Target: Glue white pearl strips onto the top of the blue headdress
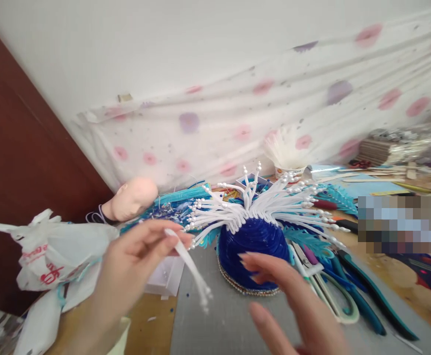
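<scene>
Between the thumb and fingers of my left hand (137,256) is a white cord strip with pearl-like beads (190,264), its beaded end hanging down. My right hand (285,301) is open, thumb and fingers apart, in front of a dark blue rounded headpiece (254,241). I cannot tell whether its fingertips touch the blue surface. White bead-tipped strands (267,207) fan out from the top of the headpiece, and a beaded trim (237,287) runs along its lower edge. It stands on a grey mat (200,325).
Right of the headpiece lie scissors (343,308) and teal-handled pliers (381,301), with a dark blue glue gun (428,276) farther right. A mannequin head (136,197) and a white plastic bag (65,251) are on the left. A tub of clear sticks (289,172) stands behind.
</scene>
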{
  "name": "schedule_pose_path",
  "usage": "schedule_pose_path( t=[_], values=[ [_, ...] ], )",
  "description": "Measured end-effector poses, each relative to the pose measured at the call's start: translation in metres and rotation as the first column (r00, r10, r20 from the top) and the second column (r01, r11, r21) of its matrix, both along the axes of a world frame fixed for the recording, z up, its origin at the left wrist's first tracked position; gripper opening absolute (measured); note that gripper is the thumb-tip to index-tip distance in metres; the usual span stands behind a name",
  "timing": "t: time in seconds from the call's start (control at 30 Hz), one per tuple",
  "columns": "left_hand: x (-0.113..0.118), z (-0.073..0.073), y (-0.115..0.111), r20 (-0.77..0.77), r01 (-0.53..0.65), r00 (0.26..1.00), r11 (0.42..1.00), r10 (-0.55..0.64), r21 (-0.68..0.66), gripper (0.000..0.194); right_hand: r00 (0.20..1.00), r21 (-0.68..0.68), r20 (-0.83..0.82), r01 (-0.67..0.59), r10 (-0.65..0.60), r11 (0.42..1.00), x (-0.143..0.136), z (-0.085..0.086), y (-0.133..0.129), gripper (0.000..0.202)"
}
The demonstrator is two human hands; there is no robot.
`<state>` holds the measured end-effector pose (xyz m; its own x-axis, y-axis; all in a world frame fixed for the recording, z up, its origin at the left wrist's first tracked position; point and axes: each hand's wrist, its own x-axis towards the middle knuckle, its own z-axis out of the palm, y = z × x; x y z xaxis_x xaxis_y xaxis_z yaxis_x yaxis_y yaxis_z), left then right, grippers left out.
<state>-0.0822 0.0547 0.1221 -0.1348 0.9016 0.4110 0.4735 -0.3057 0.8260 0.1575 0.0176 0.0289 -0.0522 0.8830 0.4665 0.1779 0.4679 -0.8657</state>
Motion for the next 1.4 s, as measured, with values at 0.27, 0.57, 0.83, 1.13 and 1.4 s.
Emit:
schedule_pose_path(
  t=[0.27,0.57,0.83,1.13,1.4],
  values=[
    [0.054,-0.010,0.027,-0.057,0.288,0.957,0.956,-0.285,0.057,0.011,0.835,-0.332,-0.525,-0.380,0.166,0.863,-0.020,0.004,0.043,0.045],
    [0.065,0.001,0.052,-0.025,0.465,0.885,0.885,-0.465,0.011,0.007,0.911,-0.402,-0.380,-0.320,0.162,0.858,0.012,0.006,0.046,0.060],
    [0.052,0.000,0.060,0.069,0.663,0.748,0.747,-0.660,-0.047,0.018,0.748,-0.376,-0.613,-0.561,0.257,0.737,0.019,-0.004,0.035,0.039],
    [0.058,-0.001,0.057,0.156,0.744,0.667,0.663,-0.729,-0.083,0.018,0.510,-0.238,-0.803,-0.749,0.309,0.618,-0.002,-0.006,0.038,0.038],
    [0.054,-0.003,0.052,-0.140,0.609,0.784,0.793,-0.605,-0.015,0.015,0.940,-0.268,-0.333,-0.167,0.071,0.949,-0.002,0.004,0.033,0.045]
  ],
)
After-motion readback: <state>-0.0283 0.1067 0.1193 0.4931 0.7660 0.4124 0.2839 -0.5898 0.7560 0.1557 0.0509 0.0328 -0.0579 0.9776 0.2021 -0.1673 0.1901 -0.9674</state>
